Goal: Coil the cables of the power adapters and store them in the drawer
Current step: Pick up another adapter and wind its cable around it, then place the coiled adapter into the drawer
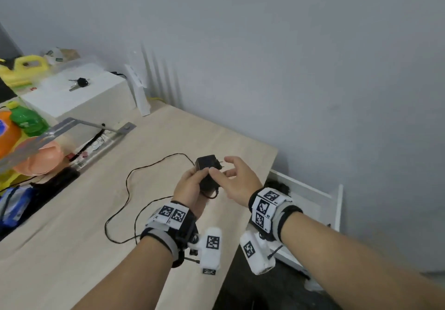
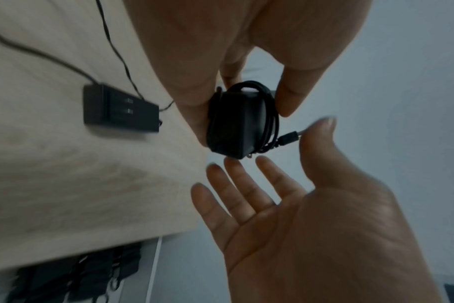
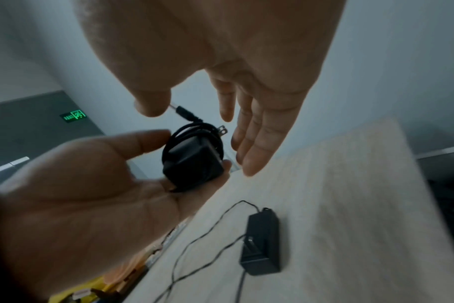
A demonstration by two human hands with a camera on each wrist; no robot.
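Left hand [image 1: 190, 187] grips a black power adapter [image 1: 207, 172] above the desk [image 1: 72, 225], its fingers [image 2: 288, 96] and thumb curled round the body; the adapter's cable [image 2: 268, 121] is wound around it, and the barrel plug [image 3: 185, 113] sticks free at one end, with the two mains prongs [image 3: 222, 131] exposed. Right hand [image 1: 237, 179] hovers just beside the adapter with fingers [image 3: 257, 143] straight and spread apart, holding nothing; its thumb tip lies at the barrel plug, contact uncertain. A second power adapter [image 3: 262, 244] lies flat on the desk below the hands, its thin loose cable [image 1: 127, 189] sprawling in open loops across the bare wood toward the near edge. The white drawer [image 1: 320, 204] stands pulled out just past the desk's right edge, below the right wrist, with dark items inside. Clutter, including a green bottle [image 1: 26, 119] and a white box [image 1: 79, 95] bearing keys [image 1: 79, 83], lines the left side, well apart from the hands.
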